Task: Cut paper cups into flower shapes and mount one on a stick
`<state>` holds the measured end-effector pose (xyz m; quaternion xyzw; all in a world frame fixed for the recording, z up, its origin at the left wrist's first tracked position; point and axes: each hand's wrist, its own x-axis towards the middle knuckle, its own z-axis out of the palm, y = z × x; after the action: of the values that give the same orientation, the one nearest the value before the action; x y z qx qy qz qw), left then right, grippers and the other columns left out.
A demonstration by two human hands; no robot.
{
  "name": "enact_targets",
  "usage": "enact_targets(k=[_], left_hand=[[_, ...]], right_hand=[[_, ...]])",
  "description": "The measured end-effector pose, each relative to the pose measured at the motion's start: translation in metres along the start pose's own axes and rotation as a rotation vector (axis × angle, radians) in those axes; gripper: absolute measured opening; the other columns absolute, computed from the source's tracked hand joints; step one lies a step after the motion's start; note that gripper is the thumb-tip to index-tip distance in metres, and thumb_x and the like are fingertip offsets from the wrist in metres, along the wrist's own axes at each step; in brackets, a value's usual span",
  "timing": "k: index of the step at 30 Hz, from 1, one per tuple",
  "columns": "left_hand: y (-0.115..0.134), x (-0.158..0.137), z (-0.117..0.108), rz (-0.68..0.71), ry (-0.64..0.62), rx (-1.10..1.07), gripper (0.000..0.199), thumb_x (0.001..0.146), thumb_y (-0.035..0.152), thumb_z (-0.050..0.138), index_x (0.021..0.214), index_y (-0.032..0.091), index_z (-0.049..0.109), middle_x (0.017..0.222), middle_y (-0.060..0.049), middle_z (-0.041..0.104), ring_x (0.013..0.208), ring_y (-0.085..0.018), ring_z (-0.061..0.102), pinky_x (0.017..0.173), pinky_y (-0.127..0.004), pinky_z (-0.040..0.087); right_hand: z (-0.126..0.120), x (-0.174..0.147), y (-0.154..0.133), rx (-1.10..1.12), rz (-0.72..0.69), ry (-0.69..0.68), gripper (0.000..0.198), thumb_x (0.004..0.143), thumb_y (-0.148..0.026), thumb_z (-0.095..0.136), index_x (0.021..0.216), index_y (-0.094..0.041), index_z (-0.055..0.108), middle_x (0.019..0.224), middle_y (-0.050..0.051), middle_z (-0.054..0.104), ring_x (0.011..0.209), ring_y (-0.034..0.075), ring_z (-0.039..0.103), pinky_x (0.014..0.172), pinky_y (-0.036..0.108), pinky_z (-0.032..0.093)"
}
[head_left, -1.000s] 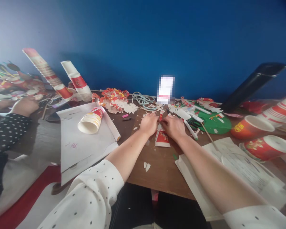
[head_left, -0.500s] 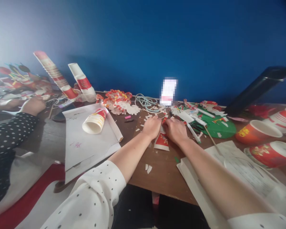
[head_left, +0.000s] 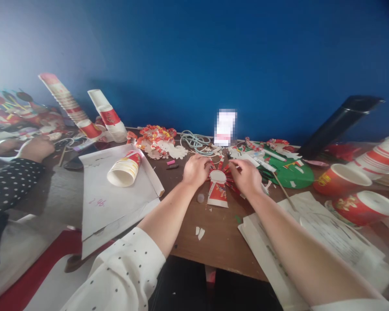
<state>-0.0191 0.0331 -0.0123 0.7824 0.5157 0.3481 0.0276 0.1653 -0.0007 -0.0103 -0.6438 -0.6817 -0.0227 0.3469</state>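
Both hands are down on the brown table (head_left: 220, 233), working a cut-up paper cup (head_left: 218, 186) that lies flat dead centre, its red strips fanned out around the white round base like a little sunburst. The left hand (head_left: 196, 169) sits at the cup's 9 o'clock, fingers curled loosely, fingertips on the strips on that side. The right hand (head_left: 248, 176) is at 3 o'clock, also half-curled, pressing down on the strips there (can't tell if it's actually pinching one or just flattening them). One wider flap of the cup, red print on white, points toward 6 o'clock, back at the person.

Stuff around it: a stack of paper cups (head_left: 123, 168) lying on its side on a big white sheet (head_left: 110, 203) out at 9 o'clock. A green paper disc (head_left: 293, 172) with pens and scraps on it sits at about 2 o'clock, well apart from the hands. Two red bowls (head_left: 342, 179) are further off at 3 o'clock. A coil of pale cord (head_left: 196, 140) lies at 11 o'clock near the blue wall. Small white offcuts (head_left: 199, 232) are scattered at 7 o'clock. Far left, another person's hand (head_left: 35, 148) with a dotted dark sleeve rests on the table edge.
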Motion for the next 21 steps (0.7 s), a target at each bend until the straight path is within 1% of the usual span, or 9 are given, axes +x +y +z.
enact_targets(k=[2,4,6,9,13,15,21], left_hand=[[0.006,-0.001,0.004,0.055,-0.100,0.001,0.021,0.084,0.029,0.055,0.090,0.019,0.071,0.090,-0.006,0.065,0.089,-0.021,0.058,0.083,-0.031,0.045],[0.010,-0.003,0.007,0.070,-0.180,0.020,0.020,0.084,0.028,0.053,0.086,0.019,0.071,0.086,-0.007,0.064,0.086,-0.021,0.058,0.082,-0.032,0.045],[0.014,-0.003,0.009,0.061,-0.228,0.041,0.020,0.084,0.024,0.051,0.084,0.018,0.070,0.086,-0.007,0.064,0.086,-0.021,0.058,0.081,-0.032,0.045],[0.016,-0.003,0.007,0.040,-0.271,0.062,0.022,0.084,0.020,0.047,0.085,0.018,0.069,0.088,-0.007,0.064,0.086,-0.021,0.058,0.079,-0.031,0.045],[0.021,-0.002,0.003,0.044,-0.293,0.140,0.026,0.085,0.015,0.041,0.086,0.014,0.067,0.090,-0.010,0.064,0.088,-0.023,0.059,0.080,-0.033,0.045],[0.022,-0.002,0.002,0.050,-0.292,0.164,0.027,0.085,0.014,0.040,0.086,0.014,0.066,0.090,-0.011,0.064,0.089,-0.023,0.059,0.080,-0.033,0.045],[0.016,-0.007,0.002,0.056,-0.259,0.091,0.020,0.084,0.025,0.048,0.083,0.019,0.067,0.089,-0.006,0.065,0.086,-0.021,0.059,0.080,-0.031,0.046]], right_hand=[[0.004,-0.002,-0.005,-0.051,-0.052,-0.130,0.029,0.088,-0.039,0.049,0.101,-0.025,0.070,0.095,0.005,0.067,0.089,0.020,0.059,0.076,0.029,0.043],[0.007,-0.004,-0.011,-0.125,-0.089,-0.219,0.027,0.088,-0.037,0.049,0.098,-0.027,0.071,0.095,0.004,0.067,0.092,0.021,0.058,0.076,0.029,0.042],[0.010,-0.004,-0.015,-0.187,-0.105,-0.260,0.025,0.089,-0.034,0.048,0.095,-0.028,0.072,0.096,0.003,0.067,0.092,0.021,0.058,0.076,0.029,0.041],[0.009,-0.003,-0.019,-0.254,-0.128,-0.283,0.026,0.089,-0.032,0.046,0.093,-0.027,0.071,0.096,0.004,0.067,0.091,0.021,0.058,0.076,0.029,0.040],[0.006,-0.001,-0.023,-0.342,-0.156,-0.300,0.028,0.090,-0.031,0.043,0.090,-0.022,0.070,0.091,0.007,0.066,0.088,0.022,0.058,0.075,0.030,0.038],[0.005,-0.001,-0.024,-0.356,-0.153,-0.304,0.028,0.090,-0.029,0.043,0.089,-0.021,0.070,0.091,0.008,0.066,0.087,0.021,0.059,0.074,0.030,0.038],[0.003,-0.004,-0.022,-0.299,-0.156,-0.307,0.029,0.090,-0.034,0.045,0.092,-0.026,0.073,0.094,0.005,0.068,0.090,0.020,0.059,0.074,0.028,0.038]])
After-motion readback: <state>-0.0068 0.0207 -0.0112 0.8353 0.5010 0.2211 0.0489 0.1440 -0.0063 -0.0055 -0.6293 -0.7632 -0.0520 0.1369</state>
